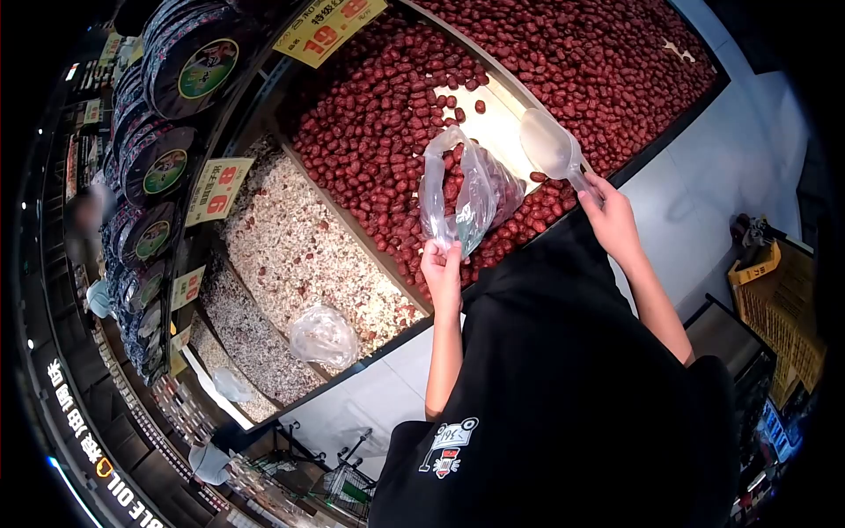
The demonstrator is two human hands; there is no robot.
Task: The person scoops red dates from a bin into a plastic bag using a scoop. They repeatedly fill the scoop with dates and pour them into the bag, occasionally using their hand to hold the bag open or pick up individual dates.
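My left hand (444, 268) is closed on the edge of a clear plastic bag (475, 207), whose mouth gapes open above the bin. Some red dates seem to be in or behind the bag; the see-through film makes it hard to tell. In my right hand (607, 211) is the handle of a translucent plastic scoop (547, 145), its bowl pointing away from me and looking free of dates. The scoop is over the bin's right divider, beside a bare pale patch of bin floor (493, 114). Red dates (361, 132) surround that patch.
Another bin of red dates (607, 62) adjoins on the right. To the left, a bin of grain mix (282, 220) holds a round clear container (324, 336). Yellow price signs (330, 31) and stacked round packages (189, 75) line the far-left side. A shopping cart (348, 484) stands lower left.
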